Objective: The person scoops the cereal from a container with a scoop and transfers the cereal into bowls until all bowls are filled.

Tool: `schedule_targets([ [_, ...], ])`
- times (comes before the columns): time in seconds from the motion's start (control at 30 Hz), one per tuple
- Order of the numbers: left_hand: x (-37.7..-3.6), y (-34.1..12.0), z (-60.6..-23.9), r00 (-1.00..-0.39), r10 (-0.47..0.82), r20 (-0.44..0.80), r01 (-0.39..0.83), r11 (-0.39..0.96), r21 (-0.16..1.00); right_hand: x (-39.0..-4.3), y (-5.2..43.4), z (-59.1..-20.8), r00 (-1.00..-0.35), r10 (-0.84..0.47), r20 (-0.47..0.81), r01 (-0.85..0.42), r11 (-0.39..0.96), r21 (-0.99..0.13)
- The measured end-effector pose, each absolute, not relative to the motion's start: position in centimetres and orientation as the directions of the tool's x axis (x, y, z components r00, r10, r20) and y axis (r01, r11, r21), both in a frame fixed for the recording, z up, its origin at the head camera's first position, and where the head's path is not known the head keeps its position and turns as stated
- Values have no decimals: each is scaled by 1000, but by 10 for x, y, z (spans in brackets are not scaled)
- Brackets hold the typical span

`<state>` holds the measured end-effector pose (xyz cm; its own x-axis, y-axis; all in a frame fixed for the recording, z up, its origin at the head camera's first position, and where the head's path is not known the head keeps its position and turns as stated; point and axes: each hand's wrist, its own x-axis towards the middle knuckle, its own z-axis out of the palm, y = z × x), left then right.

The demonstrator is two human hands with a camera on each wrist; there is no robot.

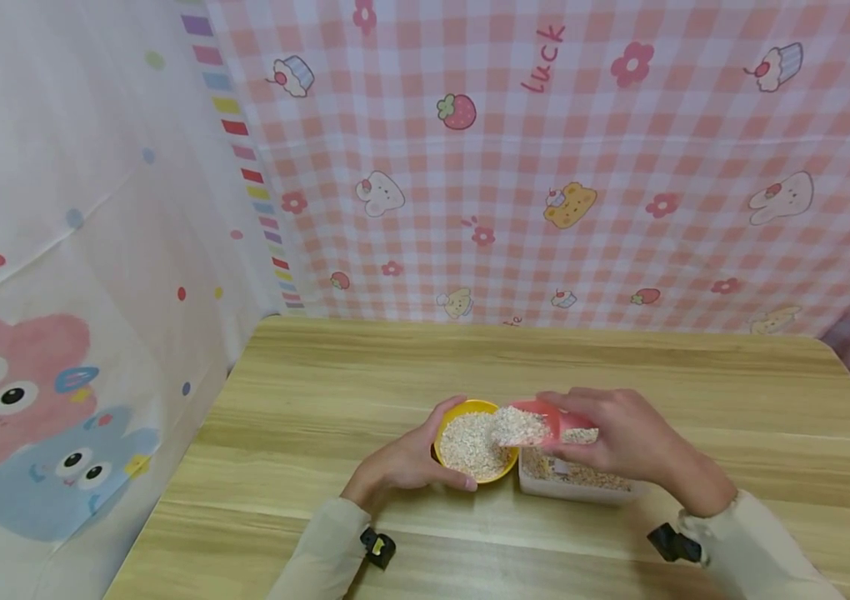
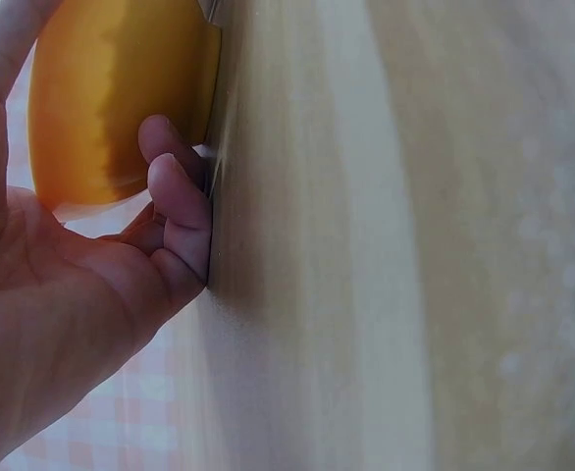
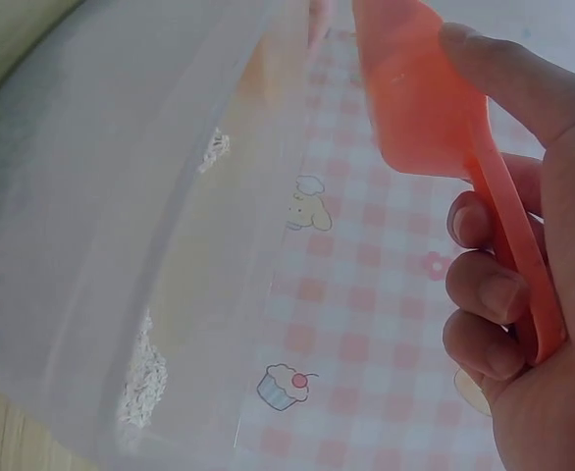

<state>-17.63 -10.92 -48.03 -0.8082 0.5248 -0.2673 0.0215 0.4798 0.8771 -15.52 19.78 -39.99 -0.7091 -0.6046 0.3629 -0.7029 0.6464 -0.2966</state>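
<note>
Round yellow bowl (image 2: 121,98): one; stands on the light wood-grain tabletop (image 1: 320,400), with pale dry flakes (image 1: 470,446) spread across the inside.
Translucent orange-red plastic scoop (image 3: 415,88): one; carries a heap of flakes, front edge above the bowl's right side. Cannot tell whether touching the rim.
Translucent whitish rectangular plastic container (image 1: 571,490): one; rests on the tabletop just right of the bowl, partly beneath the scoop, with flakes inside.
Lots of flakes: three; one in the bowl, one on the scoop, one in the container.
Left hand (image 1: 413,457): one; grasps the bowl from its left, thumb along the near side, fingers curved about the far side and lower wall.
Right hand (image 1: 623,437): one; grips the scoop, fingers wrapped round the handle, thumb against the back of the blade.
Cream long sleeves (image 1: 323,550): two, one per arm.
Black wrist devices (image 1: 378,547): two, one per wrist.
Backdrop cloths: two in plain view; one pink-and-white checked cloth (image 1: 410,133) behind, one white cloth with cartoon prints (image 1: 117,233) at left.
Large round-eyed prints on the white cloth: two, one pink, one blue.
</note>
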Motion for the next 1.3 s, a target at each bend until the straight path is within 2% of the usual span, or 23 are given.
schedule_targets([
  [0.87,-177,-109,-482,-807,535,-251,17,446,895,-153,186,-391,-649,-688,323,-749,653,-113],
  [1.3,-176,-109,-481,-808,534,-251,14,443,896,-153,180,-391,-577,-723,380,-794,606,-53],
])
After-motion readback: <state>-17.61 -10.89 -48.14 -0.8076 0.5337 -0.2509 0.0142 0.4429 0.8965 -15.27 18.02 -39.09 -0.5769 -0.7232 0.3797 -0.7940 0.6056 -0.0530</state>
